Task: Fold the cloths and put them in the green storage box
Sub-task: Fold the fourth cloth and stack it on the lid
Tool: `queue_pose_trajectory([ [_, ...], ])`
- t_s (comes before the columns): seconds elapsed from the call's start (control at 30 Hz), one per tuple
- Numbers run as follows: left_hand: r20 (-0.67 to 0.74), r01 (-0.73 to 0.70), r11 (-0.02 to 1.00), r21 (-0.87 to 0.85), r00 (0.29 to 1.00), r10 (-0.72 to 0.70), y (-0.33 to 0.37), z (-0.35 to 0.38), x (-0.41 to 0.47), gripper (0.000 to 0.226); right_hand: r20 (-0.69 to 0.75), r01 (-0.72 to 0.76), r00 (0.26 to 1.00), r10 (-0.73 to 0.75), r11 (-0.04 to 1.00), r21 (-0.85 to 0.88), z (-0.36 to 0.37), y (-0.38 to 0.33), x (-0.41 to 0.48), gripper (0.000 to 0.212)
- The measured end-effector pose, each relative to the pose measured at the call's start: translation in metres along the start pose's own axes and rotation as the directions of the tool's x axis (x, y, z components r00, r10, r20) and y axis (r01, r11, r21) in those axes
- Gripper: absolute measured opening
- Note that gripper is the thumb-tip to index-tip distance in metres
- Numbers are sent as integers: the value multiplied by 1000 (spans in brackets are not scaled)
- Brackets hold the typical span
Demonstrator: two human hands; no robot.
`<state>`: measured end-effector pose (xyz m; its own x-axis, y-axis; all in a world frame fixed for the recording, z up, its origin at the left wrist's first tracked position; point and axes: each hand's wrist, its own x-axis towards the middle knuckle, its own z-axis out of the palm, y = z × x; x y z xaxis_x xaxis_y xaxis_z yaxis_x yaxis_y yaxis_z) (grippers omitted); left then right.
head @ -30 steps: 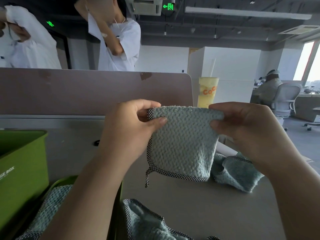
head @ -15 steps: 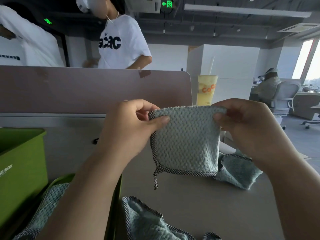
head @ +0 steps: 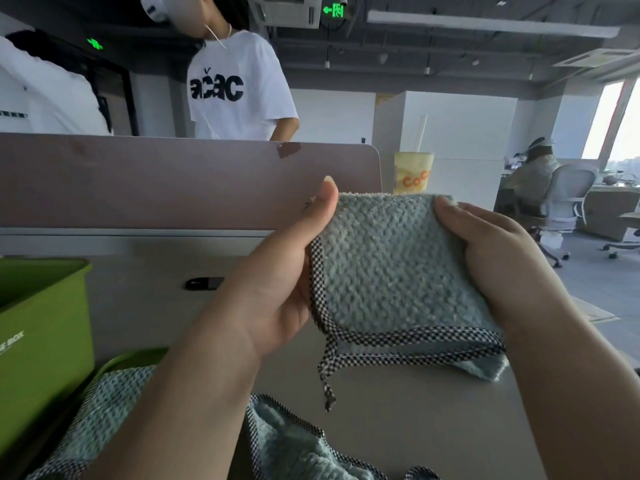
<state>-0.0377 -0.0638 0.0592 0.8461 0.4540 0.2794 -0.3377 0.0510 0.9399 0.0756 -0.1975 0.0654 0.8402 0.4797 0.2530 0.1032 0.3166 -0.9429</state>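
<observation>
thumbs up top — left hand (head: 277,282) | right hand (head: 498,258) | gripping folded cloth (head: 391,265)

Soft daylight from right windows (head: 620,123); wide-angle edge bending.

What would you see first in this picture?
A fluffy blue-green cloth folded into a square, held up in the middle by the left hand and right hand. The bright green storage box sits at the left edge, and a yellow drink cup peeks up behind the cloth.
</observation>
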Motion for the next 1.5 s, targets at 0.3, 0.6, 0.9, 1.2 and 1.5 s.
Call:
queue_pose_trajectory([
  [0.3, 92, 168, 982, 88, 980, -176, -9, -9, 4, 42, -43, -62, 997, 65, 995, 80, 0, 0, 0, 32],
  [0.6, -137, 77, 997, 12, 988, -75, -8, -13, 8, 23, 434, -252, 870, 234, 967, -17, -3, 10, 3, 31],
  [0.9, 88, 138, 979, 148, 984, -152, -11, -11, 3, 38, 250, -82, 966, 66, 995, 54, 0, 16, 7, 18],
  [1.2, 43, 32, 967, 254, 998, -44, -13, -15, 5, 54, 411, -5, 909, 62, 990, -138, -2, 18, 6, 33],
  [1.5, 20, 108, 965, 241, 993, -116, -11, -20, 7, 35, 345, -25, 936, 69, 991, -130, -3, 18, 9, 35],
])
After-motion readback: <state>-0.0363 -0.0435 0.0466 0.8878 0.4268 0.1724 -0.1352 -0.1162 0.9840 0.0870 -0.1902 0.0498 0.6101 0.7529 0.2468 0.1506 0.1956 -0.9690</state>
